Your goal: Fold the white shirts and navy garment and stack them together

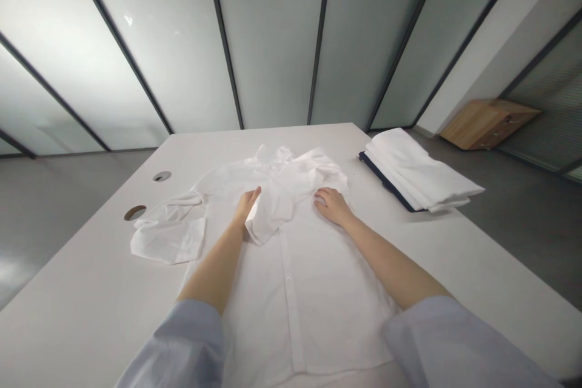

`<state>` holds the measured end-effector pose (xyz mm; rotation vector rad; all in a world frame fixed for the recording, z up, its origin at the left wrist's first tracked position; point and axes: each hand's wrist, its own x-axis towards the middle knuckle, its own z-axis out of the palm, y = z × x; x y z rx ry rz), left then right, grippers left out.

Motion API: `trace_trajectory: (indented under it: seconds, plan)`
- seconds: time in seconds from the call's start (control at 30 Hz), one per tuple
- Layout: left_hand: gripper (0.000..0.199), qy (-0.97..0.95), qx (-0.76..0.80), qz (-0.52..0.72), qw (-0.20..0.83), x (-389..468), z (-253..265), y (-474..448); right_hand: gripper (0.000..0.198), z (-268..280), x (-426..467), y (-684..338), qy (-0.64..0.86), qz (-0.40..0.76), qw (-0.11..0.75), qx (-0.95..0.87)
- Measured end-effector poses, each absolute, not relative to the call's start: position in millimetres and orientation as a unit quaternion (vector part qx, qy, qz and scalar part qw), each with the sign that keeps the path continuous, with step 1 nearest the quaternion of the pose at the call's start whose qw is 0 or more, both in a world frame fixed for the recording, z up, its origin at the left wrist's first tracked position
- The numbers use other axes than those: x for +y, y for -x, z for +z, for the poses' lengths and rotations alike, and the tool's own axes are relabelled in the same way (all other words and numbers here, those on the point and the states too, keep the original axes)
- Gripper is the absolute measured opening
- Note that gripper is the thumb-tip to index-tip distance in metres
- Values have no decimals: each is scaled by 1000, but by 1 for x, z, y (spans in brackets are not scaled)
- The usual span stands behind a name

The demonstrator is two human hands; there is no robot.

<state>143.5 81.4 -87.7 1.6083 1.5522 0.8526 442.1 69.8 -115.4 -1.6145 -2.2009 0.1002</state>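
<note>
A white button-up shirt [318, 291] lies front side up, its placket running down the middle and its collar at the far end. One sleeve [177, 233] spreads out to the left, bent and wrinkled. The other sleeve [268, 212] crosses the chest, with its cuff end toward me. My left hand [248, 203] is at that cuff, closed on the fabric, thumb on top; the cloth hides part of its fingers. On the right side of the chest, my right hand [333, 206] rests with slightly bent, parted fingers and grips nothing.
A stack of folded white cloth [416, 170] with a dark navy layer [386, 185] beneath it lies at the table's right edge. Two round holes [135, 213] pierce the white table [91, 321] at left. Frosted glass panels [277, 36] and a wooden cabinet [486, 124] stand beyond.
</note>
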Motion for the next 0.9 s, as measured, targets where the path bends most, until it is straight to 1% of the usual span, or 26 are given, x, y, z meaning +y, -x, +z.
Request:
trace_trajectory:
  seconds: [0.07,0.1,0.13,0.17,0.2,0.27,0.33,0.37,0.4,0.53,0.6,0.77,0.9]
  plan:
    - [79,-577,549,365,482,81,-82,-140,26,-115,71,-443,581,36,200,-788]
    - [83,-563,519,362,531,80,-78,-137,26,-114,72,-443,580,37,200,-789]
    - [83,-560,489,348,570,79,-73,-134,26,-113,72,-443,580,37,201,-789]
    - [79,-569,466,323,595,77,-68,-131,26,-112,73,-443,580,36,201,-789]
    - [71,-590,454,288,602,74,-62,-127,25,-112,73,-442,579,35,201,-789]
    - [54,-642,468,207,571,70,-53,-120,24,-112,73,-442,577,31,202,-791]
    - [46,-671,502,142,527,67,-46,-116,24,-113,74,-442,575,29,205,-792]
    - [45,-670,512,131,522,65,-44,-115,24,-114,74,-442,574,29,207,-791]
    - [46,-660,512,136,533,63,-43,-114,24,-114,74,-442,574,29,210,-791]
    - [56,-568,470,214,641,54,-40,-103,24,-116,76,-442,577,32,214,-787]
    - [59,-532,462,237,668,47,-41,-92,23,-116,77,-442,573,33,215,-790]
    - [46,-479,495,217,691,26,-47,-62,23,-118,81,-444,557,37,241,-794]
    - [49,-443,525,227,690,5,-51,-44,24,-119,83,-444,549,41,261,-793]
